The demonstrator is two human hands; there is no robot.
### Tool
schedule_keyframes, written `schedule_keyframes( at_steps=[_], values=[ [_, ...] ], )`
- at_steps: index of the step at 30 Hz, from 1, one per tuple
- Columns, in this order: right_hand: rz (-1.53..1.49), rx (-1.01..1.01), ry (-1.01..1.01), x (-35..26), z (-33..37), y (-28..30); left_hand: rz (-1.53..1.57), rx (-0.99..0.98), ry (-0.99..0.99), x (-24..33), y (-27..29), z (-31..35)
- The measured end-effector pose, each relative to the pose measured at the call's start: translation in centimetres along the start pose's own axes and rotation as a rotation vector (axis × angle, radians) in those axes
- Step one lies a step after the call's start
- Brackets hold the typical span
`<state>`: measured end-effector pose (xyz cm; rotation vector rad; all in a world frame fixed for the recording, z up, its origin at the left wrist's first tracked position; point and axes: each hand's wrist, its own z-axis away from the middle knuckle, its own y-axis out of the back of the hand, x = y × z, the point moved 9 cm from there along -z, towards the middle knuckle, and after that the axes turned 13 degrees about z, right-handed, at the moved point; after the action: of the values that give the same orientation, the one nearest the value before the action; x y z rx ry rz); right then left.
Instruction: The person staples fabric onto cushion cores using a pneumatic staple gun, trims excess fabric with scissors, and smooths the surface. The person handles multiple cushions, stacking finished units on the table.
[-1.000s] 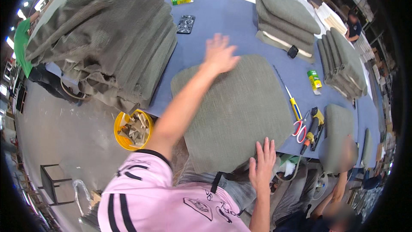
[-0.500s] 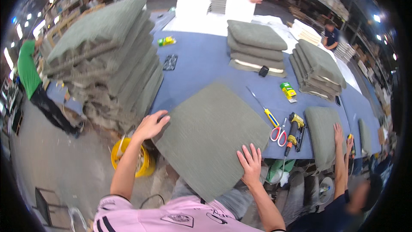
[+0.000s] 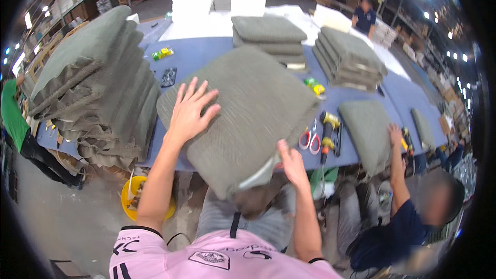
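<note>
At the left of the frame, a tall stack of grey-green covers leans over the blue table, with a yellow bucket below it. Next comes the left hand, open, palm down, fingers spread toward the upper right on the grey-green cushion; its forearm rises from the lower left, tilting rightward.

The cushion fills the centre, set cornerwise: one rounded corner points down toward the person's lap, another toward the right. It's close to square from where I stand — I can't pick out a long axis. Pale underside shows along its lower-right edge.

There the right hand meets that edge, thumb side up, forearm nearly upright. Whether its fingers grip, I can't tell — they're partly hidden. Just right of it lie red-handled scissors, then a yellow-and-black air tool.
</note>
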<state>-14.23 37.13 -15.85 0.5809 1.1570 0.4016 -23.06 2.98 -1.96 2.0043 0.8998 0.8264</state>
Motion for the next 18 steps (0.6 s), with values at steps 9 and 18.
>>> schedule_keyframes(
  at_steps=[9,18],
  values=[
    [-0.449,-0.275,0.147,7.2,7.5,-12.3,0.238,-0.064,0.163,-0.6,-12.5,10.0],
    [-0.365,-0.226,0.104,6.6,1.8,-13.1,0.561,-0.291,-0.093,10.3,-13.9,9.6]
  ],
)
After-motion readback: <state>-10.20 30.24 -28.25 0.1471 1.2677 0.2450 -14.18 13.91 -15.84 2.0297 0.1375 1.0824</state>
